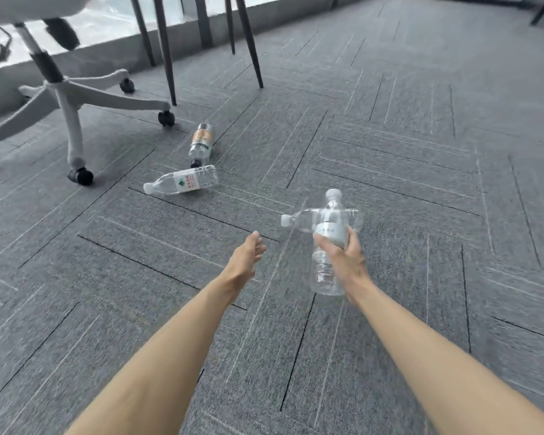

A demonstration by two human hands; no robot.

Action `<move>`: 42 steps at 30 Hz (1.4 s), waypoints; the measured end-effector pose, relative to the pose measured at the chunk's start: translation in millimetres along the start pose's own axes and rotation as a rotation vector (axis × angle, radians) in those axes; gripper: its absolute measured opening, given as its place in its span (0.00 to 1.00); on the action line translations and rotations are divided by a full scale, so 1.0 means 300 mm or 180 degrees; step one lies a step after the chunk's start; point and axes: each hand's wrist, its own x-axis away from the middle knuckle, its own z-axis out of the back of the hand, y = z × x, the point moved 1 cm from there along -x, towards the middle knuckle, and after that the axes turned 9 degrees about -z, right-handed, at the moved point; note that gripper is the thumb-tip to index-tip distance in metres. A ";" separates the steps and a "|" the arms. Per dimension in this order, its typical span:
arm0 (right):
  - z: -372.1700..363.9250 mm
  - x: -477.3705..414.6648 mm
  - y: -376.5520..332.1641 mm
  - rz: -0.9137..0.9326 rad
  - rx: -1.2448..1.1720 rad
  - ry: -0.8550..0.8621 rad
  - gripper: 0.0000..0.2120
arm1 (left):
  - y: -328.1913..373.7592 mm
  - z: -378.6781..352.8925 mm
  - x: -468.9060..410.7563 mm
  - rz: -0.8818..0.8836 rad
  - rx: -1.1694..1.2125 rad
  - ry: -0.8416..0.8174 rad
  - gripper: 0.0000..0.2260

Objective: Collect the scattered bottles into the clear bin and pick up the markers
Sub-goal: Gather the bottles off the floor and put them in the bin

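Right hand [347, 262] is full — it's clamped around a clear bottle [327, 265] held roughly upright, cap away from the camera. A second clear bottle [314, 219] sits crosswise behind it, cap pointing left; looks pinned in the same grip, but I can't tell for sure whether the fingers actually hold it.

Left hand [245, 255] is empty, fingers loosely extended, palm turned inward, hovering above the carpet floor [390, 136].

Two bottles remain on the floor, both ahead and to the left of the hands:
- white-label bottle [182, 182] lies on its side, long axis running left-right across the view, cap at the left end, base toward the right.
- orange-label bottle [201, 142] just beyond it, on its side, long axis pointing roughly away from the camera, dark cap at the near end almost touching the white-label bottle's base.

Key relation: the white-label bottle is the nearer one and sits on the left hand's side, forward-left of its fingertips. The free left hand is the obvious pick — my read is a reach forward-left with the grip closing across the barrel, since the axis runs crosswise to the reach.

Both lie near the office chair [66, 98] casters, though not under them.

Clear bin and markers are not in view.
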 end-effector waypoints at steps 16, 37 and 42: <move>0.411 -0.243 0.023 0.0382 -0.0276 0.0613 0.41 | 0.142 -0.379 -0.443 -0.1189 -0.2254 -0.0394 0.23; 0.363 -0.167 -0.010 -0.0086 -0.0456 0.0425 0.43 | 0.206 -0.179 -0.362 -0.0205 -0.0380 0.0186 0.08; 0.336 0.049 -0.171 -0.0244 -0.0478 0.0287 0.40 | 0.383 -0.101 -0.109 0.0184 0.0024 0.0352 0.11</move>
